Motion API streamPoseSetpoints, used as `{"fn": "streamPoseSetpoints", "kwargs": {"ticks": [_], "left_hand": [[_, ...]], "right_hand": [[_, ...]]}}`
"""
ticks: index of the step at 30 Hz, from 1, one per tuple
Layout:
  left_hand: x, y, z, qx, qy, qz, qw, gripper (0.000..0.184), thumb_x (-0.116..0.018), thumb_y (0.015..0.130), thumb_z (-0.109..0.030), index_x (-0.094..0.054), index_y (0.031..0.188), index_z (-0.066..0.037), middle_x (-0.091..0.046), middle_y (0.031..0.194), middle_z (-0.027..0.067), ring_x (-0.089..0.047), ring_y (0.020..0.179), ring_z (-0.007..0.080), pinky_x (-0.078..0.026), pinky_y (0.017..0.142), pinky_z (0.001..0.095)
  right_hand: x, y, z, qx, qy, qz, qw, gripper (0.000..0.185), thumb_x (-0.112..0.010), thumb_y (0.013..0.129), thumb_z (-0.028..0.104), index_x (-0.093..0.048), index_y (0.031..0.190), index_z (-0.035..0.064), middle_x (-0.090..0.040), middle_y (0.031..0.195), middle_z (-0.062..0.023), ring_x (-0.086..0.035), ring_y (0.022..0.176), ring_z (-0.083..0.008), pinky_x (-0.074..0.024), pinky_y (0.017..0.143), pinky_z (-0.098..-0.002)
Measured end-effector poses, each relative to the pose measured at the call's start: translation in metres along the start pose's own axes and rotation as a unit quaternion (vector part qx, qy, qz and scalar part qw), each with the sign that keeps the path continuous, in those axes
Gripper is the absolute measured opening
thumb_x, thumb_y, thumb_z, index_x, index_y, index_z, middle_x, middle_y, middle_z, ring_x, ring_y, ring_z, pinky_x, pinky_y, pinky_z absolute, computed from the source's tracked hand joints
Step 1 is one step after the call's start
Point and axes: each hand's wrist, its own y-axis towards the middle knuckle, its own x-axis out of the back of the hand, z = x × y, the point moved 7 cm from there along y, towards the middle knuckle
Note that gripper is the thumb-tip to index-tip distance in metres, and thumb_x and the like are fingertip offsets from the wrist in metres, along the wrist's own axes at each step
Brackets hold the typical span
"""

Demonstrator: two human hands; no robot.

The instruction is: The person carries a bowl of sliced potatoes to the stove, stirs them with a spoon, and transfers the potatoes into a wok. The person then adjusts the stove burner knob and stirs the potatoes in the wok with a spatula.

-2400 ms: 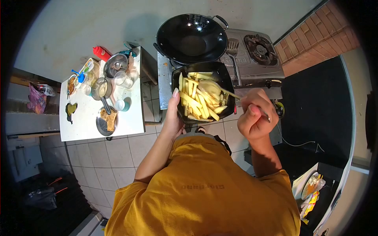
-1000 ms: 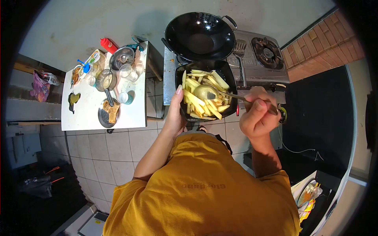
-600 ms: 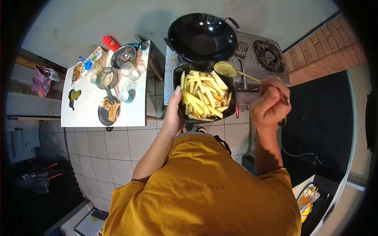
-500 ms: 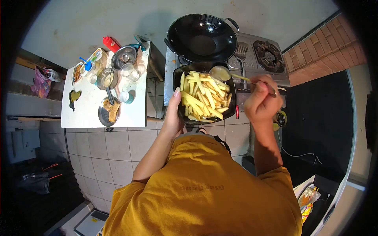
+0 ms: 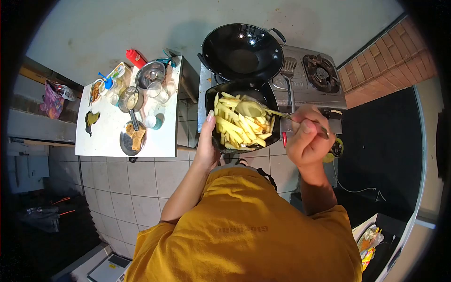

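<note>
Just beyond our yellow shirt (image 5: 239,211), we had the black bowl (image 5: 267,94) raised over the tiled floor (image 5: 143,178). Its left rim stood well apart from the right edge of the white table (image 5: 103,144), with tiles showing between them. Past its far rim the wok (image 5: 242,51) sat close behind; we could not tell whether the two touched. Its right rim left a gap before our right hand (image 5: 310,138), bridged only by the handle of the ladle (image 5: 250,109).

Our left hand (image 5: 206,143) gripped the bowl's left side, thumb over the rim, the other fingers mostly hidden. Our right hand was curled firmly round the ladle's handle, its scoop over the far part of the potato strips (image 5: 239,129), which lay heaped within the bowl, between our two hands.

Farther off, a spatula (image 5: 290,75) lay on the stove (image 5: 305,86) between the wok and a burner (image 5: 322,73). Near the table's far edge stood a red bottle (image 5: 136,58), before the grey wall (image 5: 117,28).
</note>
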Motion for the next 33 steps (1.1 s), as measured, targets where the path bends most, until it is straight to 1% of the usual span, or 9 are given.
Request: {"fn": "streamPoseSetpoints", "kwargs": {"ticks": [2,6,8,11,16,20,23,29,33], "left_hand": [[0.003,0.001,0.002,0.0,0.015,-0.009,1.0,0.059,-0.042,0.091,-0.048,-0.04,0.13,-0.003,-0.05,0.126,0.0115,-0.05,0.113,0.0218,-0.039,0.097,0.0347],[0.008,0.002,0.009,0.002,0.026,-0.033,0.999,0.06,-0.041,0.091,-0.05,-0.042,0.128,-0.003,-0.052,0.123,0.0118,-0.053,0.111,0.0231,-0.042,0.094,0.0362],[0.01,0.002,0.011,0.006,0.027,-0.04,0.999,0.06,-0.04,0.091,-0.05,-0.042,0.128,-0.003,-0.052,0.123,0.0116,-0.053,0.111,0.023,-0.042,0.094,0.0362],[0.006,0.002,0.01,0.005,0.034,-0.027,0.999,0.06,-0.04,0.091,-0.051,-0.042,0.128,-0.003,-0.053,0.122,0.0113,-0.054,0.11,0.0224,-0.043,0.093,0.036],[0.004,-0.001,0.011,0.013,0.035,-0.03,0.999,0.06,-0.04,0.091,-0.051,-0.042,0.127,-0.004,-0.053,0.12,0.0118,-0.054,0.108,0.0224,-0.045,0.091,0.0356],[0.008,0.0,0.013,0.02,0.023,-0.03,0.999,0.06,-0.04,0.091,-0.051,-0.041,0.127,-0.004,-0.053,0.12,0.0122,-0.054,0.108,0.0229,-0.044,0.092,0.0364],[0.005,0.001,0.008,-0.007,0.043,-0.024,0.999,0.061,-0.04,0.091,-0.052,-0.041,0.128,-0.004,-0.052,0.121,0.0122,-0.053,0.109,0.0232,-0.044,0.092,0.0373],[0.007,-0.002,0.003,0.001,0.023,-0.041,0.999,0.063,-0.039,0.09,-0.052,-0.039,0.13,-0.003,-0.05,0.124,0.0129,-0.052,0.112,0.0242,-0.043,0.094,0.0377],[0.018,-0.004,0.001,-0.017,0.027,-0.059,0.998,0.063,-0.04,0.09,-0.052,-0.039,0.13,-0.003,-0.05,0.124,0.0138,-0.052,0.112,0.025,-0.043,0.094,0.0378]], "right_hand": [[-0.005,0.002,0.0,-0.003,-0.074,0.039,0.996,0.01,-0.05,0.088,0.005,-0.053,0.085,-0.0036,-0.061,0.074,-0.0124,-0.056,0.059,-0.0238,-0.0453,0.055,-0.0288],[-0.001,-0.007,-0.009,-0.066,-0.073,0.013,0.995,0.01,-0.049,0.089,0.006,-0.055,0.085,-0.0022,-0.06,0.072,-0.0121,-0.056,0.059,-0.0228,-0.0454,0.056,-0.029],[0.007,-0.012,-0.007,-0.054,0.097,-0.035,0.993,0.011,-0.049,0.089,0.006,-0.055,0.085,-0.0021,-0.058,0.069,-0.0118,-0.056,0.059,-0.0222,-0.0454,0.056,-0.0292],[-0.006,-0.011,0.007,-0.032,0.112,0.001,0.993,0.011,-0.048,0.089,0.005,-0.055,0.085,-0.0031,-0.057,0.068,-0.0113,-0.055,0.059,-0.0218,-0.0451,0.056,-0.0291],[-0.012,-0.004,0.012,0.03,-0.036,0.032,0.998,0.011,-0.046,0.088,0.004,-0.053,0.085,-0.0039,-0.059,0.071,-0.0123,-0.054,0.058,-0.0229,-0.0448,0.055,-0.0307],[0.001,-0.01,0.009,-0.024,0.074,0.014,0.997,0.012,-0.046,0.089,0.005,-0.052,0.086,-0.0049,-0.058,0.07,-0.0114,-0.053,0.056,-0.023,-0.0439,0.053,-0.0319],[-0.005,-0.011,0.02,0.006,0.087,0.045,0.995,0.01,-0.048,0.088,0.005,-0.053,0.086,-0.0045,-0.056,0.068,-0.0101,-0.052,0.056,-0.0227,-0.0433,0.053,-0.0317],[-0.015,-0.011,0.011,0.005,0.031,0.081,0.996,0.007,-0.053,0.085,0.003,-0.054,0.085,-0.0038,-0.057,0.069,-0.01,-0.053,0.058,-0.0233,-0.0435,0.054,-0.0308],[-0.017,-0.008,0.001,0.021,0.03,0.039,0.999,0.011,-0.049,0.088,0.005,-0.052,0.083,-0.004,-0.056,0.067,-0.0104,-0.052,0.056,-0.0217,-0.0424,0.051,-0.0293]]}}
